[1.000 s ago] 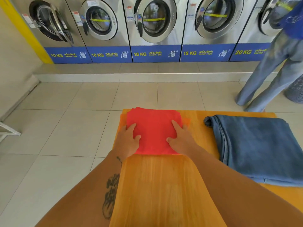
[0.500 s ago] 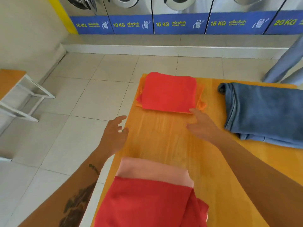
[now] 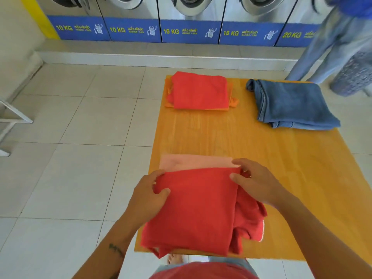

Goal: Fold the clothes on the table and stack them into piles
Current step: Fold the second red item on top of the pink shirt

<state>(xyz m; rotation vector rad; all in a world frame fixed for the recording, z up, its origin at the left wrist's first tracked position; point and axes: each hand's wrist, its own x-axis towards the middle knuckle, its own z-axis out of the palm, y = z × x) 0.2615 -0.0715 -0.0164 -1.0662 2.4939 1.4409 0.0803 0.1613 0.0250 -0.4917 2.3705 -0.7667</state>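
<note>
A red garment (image 3: 199,208) lies at the near edge of the orange wooden table (image 3: 251,146), on top of a pale pink cloth (image 3: 191,161). My left hand (image 3: 149,196) grips the red garment's far left corner, thumb on top. My right hand (image 3: 255,182) pinches its far right corner. At the table's far left sits a folded pile: a red piece (image 3: 199,90) on an orange one (image 3: 233,102). Folded blue jeans (image 3: 289,103) lie at the far right.
A row of washing machines (image 3: 189,19) with blue labels lines the far wall behind a raised step. A person in pale blue trousers (image 3: 330,47) stands at the far right beside a patterned basket (image 3: 354,75). A white metal frame (image 3: 12,117) stands on the tiled floor at left.
My hands left the folded red pile at the far end, drew back toward me, and took hold of the red garment at the near edge. My view tilted down.
</note>
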